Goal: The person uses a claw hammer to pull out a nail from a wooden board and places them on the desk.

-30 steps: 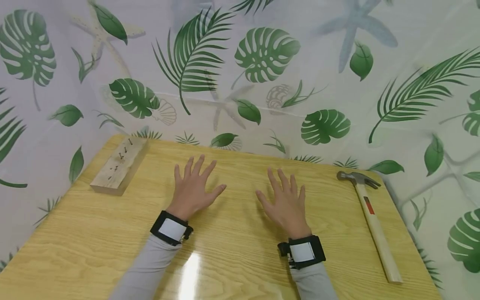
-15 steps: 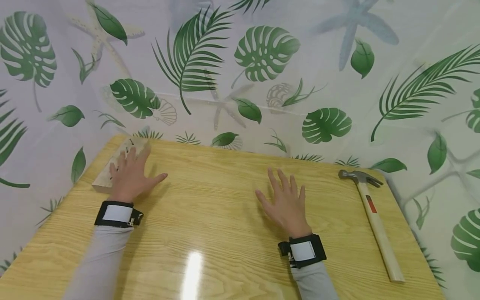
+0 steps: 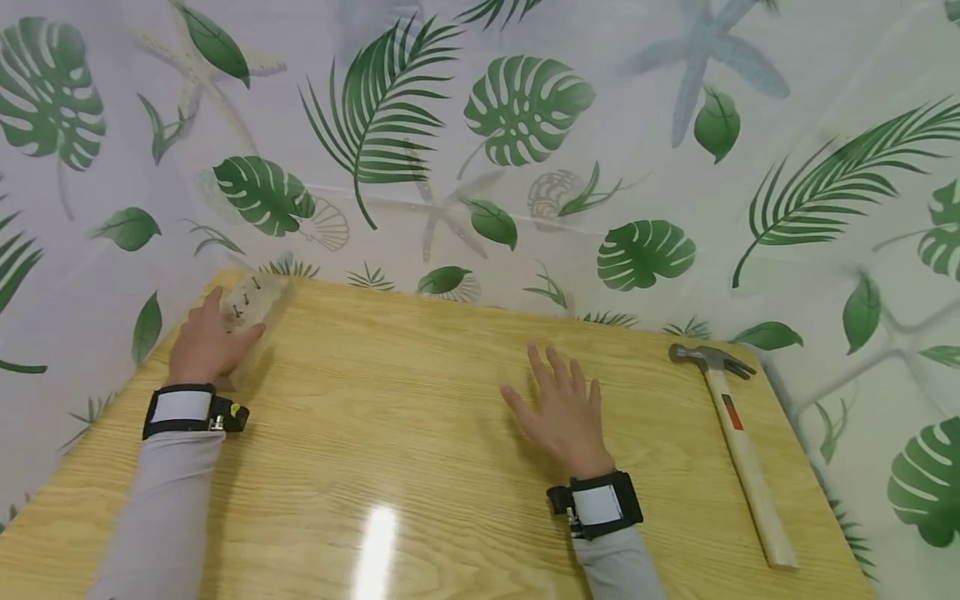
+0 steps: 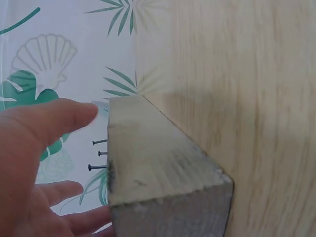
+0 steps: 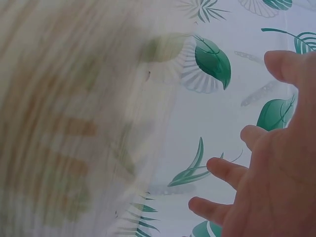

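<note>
Wooden table (image 3: 420, 467): a yellow surface with clear grain; near the front edge there is a bright spot of reflected light.
Sleeves: both forearms are in light grey sleeves, and each wrist carries a black band with a white patch.
Right hand (image 3: 564, 410): it lies flat on the table, a little to the right of the middle, palm down; the fingers are straight and spread, and they hold nothing. In the right wrist view the fingers (image 5: 224, 170) are also stretched out, with the printed curtain behind them.
Hammer (image 3: 731, 437): it lies on the right side of the table, well apart from the right hand; the pale wooden handle points toward the front and the metal head with the claw is at the far end.
Left hand (image 3: 204, 343): it is at the far left corner of the table and grips the wooden block (image 3: 255, 310), with the thumb on the side facing the table middle and the fingers on the other side. In the left wrist view the thumb (image 4: 49, 121) is beside the block's edge.
Wooden block: a pale piece of timber at the far left corner, near the curtain; several small dark nails (image 4: 98, 154) stand out from one face.
Curtain (image 3: 525, 125): behind the table, white-grey with green leaves, shells and starfish.
</note>
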The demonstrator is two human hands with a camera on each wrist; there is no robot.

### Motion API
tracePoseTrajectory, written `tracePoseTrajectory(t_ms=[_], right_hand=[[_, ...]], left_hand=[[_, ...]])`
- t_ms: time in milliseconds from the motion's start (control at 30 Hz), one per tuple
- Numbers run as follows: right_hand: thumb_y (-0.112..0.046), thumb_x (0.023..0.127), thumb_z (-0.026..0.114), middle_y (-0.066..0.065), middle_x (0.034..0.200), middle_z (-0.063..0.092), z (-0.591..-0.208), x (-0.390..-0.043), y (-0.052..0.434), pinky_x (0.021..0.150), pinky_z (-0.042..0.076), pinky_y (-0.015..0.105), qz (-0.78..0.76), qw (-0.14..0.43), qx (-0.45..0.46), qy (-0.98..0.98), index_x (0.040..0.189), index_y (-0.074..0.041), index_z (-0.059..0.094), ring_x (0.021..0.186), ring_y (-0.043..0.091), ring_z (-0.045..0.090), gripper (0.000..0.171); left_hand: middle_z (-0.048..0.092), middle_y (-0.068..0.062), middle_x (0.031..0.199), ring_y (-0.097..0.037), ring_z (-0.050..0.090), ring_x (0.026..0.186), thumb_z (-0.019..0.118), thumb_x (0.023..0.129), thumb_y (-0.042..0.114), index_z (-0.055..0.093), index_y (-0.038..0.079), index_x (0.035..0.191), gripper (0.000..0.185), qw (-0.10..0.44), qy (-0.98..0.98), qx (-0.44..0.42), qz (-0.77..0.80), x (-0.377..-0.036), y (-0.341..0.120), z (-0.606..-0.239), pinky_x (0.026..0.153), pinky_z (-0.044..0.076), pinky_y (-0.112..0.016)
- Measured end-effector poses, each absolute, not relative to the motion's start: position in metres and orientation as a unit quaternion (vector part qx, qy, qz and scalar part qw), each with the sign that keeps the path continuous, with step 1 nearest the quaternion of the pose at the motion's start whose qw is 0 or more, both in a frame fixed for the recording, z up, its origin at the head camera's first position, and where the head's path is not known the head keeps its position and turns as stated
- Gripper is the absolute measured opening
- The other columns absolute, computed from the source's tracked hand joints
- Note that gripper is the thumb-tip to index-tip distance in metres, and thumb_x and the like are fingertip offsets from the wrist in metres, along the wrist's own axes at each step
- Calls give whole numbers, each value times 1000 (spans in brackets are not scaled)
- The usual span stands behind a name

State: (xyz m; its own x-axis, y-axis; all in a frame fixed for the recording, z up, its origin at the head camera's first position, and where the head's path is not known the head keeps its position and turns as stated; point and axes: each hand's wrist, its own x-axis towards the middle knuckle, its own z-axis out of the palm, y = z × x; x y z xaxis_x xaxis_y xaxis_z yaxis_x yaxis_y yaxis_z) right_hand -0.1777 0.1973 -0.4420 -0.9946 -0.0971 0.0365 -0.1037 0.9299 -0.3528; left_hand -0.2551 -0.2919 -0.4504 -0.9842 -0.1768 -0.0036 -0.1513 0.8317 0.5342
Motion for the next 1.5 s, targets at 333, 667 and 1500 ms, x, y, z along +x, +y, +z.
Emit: tracePoseTrajectory(t_ms=[333,667,1500], right_hand=[[-70,99,39,15,168,23,-443,-182,198,114,6,77,191,27,56,-980,165,-26,17,151,51,16,82],[-70,100,36,15,168,22,-441,-186,204,114,7,77,189,24,45,-981,165,-27,15,151,51,16,81],[-61,104,36,15,168,20,-441,-182,204,114,8,77,200,-7,32,-979,165,-25,12,151,50,16,75]], left_hand=[[32,-46,146,-59,40,128,69,92,40,7,-6,159,102,-5,-960,93,-266,-246,-288,-438,99,39,-71],[18,-46,145,-61,32,126,75,86,52,1,2,162,117,-116,-953,17,-280,-243,-243,-427,93,42,-71],[45,-37,147,-43,52,132,65,97,41,28,-16,152,87,-137,-946,-140,-259,-220,-107,-427,109,43,-54]])
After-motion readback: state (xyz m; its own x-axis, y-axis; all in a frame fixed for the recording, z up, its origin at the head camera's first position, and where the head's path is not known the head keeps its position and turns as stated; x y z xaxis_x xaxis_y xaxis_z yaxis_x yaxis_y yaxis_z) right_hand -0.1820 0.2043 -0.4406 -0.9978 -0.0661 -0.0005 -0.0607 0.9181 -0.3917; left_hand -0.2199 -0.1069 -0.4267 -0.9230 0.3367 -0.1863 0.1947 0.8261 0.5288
